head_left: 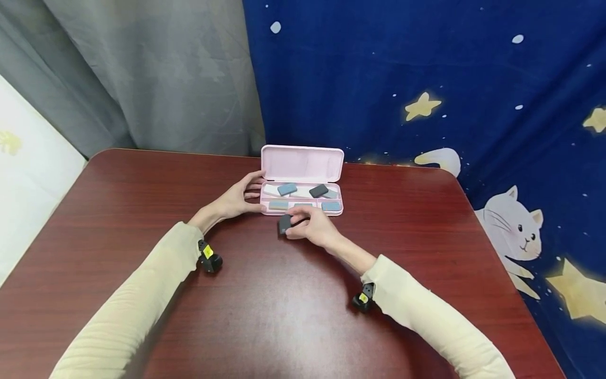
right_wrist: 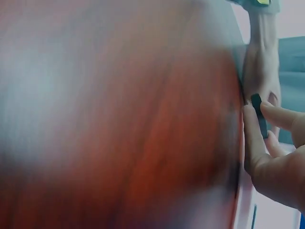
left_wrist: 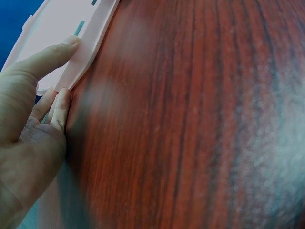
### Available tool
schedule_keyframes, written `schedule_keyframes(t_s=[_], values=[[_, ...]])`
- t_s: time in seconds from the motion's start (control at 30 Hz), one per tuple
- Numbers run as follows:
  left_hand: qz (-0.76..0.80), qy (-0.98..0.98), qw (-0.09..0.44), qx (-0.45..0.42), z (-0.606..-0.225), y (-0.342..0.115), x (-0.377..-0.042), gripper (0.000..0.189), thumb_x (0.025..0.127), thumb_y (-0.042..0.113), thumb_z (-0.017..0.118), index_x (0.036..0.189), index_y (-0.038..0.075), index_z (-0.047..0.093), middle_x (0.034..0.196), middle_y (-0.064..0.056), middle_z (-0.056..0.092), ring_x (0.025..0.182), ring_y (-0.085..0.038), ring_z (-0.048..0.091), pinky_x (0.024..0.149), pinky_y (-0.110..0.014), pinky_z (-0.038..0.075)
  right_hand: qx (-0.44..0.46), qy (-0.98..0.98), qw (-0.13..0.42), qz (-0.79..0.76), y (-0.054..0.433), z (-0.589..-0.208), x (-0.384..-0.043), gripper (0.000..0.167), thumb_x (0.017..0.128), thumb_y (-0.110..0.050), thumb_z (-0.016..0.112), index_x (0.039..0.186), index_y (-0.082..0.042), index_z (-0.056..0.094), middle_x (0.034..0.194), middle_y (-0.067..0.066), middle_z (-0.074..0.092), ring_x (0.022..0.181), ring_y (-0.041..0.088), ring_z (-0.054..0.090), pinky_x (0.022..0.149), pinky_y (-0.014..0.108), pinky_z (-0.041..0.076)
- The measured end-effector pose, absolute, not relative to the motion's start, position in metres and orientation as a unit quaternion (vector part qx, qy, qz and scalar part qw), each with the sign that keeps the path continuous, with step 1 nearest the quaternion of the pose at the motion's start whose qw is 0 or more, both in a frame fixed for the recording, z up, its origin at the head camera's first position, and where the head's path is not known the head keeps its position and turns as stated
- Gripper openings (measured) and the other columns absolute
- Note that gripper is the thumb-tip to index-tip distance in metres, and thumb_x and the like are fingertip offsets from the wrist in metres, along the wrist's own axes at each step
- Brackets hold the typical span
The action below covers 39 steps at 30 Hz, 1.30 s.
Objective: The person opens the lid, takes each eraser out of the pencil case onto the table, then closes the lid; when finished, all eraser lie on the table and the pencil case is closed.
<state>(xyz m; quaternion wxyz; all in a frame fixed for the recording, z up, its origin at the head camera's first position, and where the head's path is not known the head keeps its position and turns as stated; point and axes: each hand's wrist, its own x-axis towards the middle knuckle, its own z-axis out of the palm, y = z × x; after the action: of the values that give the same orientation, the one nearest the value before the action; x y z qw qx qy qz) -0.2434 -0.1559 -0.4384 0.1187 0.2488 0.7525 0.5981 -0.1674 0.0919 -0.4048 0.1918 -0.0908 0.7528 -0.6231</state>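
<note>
A pink pencil case (head_left: 301,199) lies on the table with its lid up at the back. Small rectangular blocks sit inside, among them a blue one (head_left: 287,189) and a black one (head_left: 319,190) in the back compartment, and another blue one (head_left: 331,206) at front right. My left hand (head_left: 234,199) grips the case's left end, thumb near the front corner; the left wrist view shows the thumb over the rim and fingertips against the side. In front of the case, my right hand (head_left: 313,227) pinches a black eraser-like block (right_wrist: 259,116) between thumb and fingers.
The reddish-brown wooden table (head_left: 265,316) extends around the case. A grey curtain (head_left: 180,73) and a blue star-patterned curtain (head_left: 360,79) hang behind its far edge. Both forearms reach in from the front, each with a small black wrist camera (head_left: 210,260).
</note>
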Motion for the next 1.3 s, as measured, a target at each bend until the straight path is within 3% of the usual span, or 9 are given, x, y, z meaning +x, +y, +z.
schedule_keyframes(t_s=[0.53, 0.83, 1.3], values=[[0.602, 0.750, 0.116, 0.247, -0.437, -0.159, -0.242, 0.091, 0.077, -0.011, 0.074, 0.151, 0.001, 0.022, 0.141, -0.025, 0.035, 0.130, -0.037, 0.037, 0.108, -0.048, 0.034, -0.129, 0.841, 0.133, -0.508, 0.052, -0.413, -0.164, 0.042, 0.073, 0.000, 0.082, 0.111, -0.001, 0.066, 0.088, 0.010, 0.065, 0.070, 0.010, 0.061, 0.059, 0.020, 0.052], [0.606, 0.746, 0.118, 0.251, -0.439, -0.157, -0.244, 0.091, 0.076, -0.011, 0.075, 0.150, 0.000, 0.022, 0.141, -0.025, 0.035, 0.130, -0.037, 0.037, 0.108, -0.048, 0.034, -0.122, 0.871, 0.118, -0.462, 0.048, -0.411, -0.162, 0.041, 0.071, -0.005, 0.083, 0.109, -0.005, 0.068, 0.085, 0.004, 0.065, 0.069, 0.008, 0.062, 0.061, 0.019, 0.051], [0.597, 0.753, 0.120, 0.248, -0.440, -0.157, -0.244, 0.091, 0.078, -0.009, 0.075, 0.151, 0.001, 0.022, 0.143, -0.023, 0.035, 0.130, -0.036, 0.037, 0.109, -0.047, 0.034, -0.142, 0.868, 0.119, -0.460, 0.053, -0.414, -0.164, 0.040, 0.075, -0.003, 0.081, 0.111, 0.000, 0.066, 0.075, 0.003, 0.065, 0.059, 0.008, 0.064, 0.052, 0.017, 0.047]])
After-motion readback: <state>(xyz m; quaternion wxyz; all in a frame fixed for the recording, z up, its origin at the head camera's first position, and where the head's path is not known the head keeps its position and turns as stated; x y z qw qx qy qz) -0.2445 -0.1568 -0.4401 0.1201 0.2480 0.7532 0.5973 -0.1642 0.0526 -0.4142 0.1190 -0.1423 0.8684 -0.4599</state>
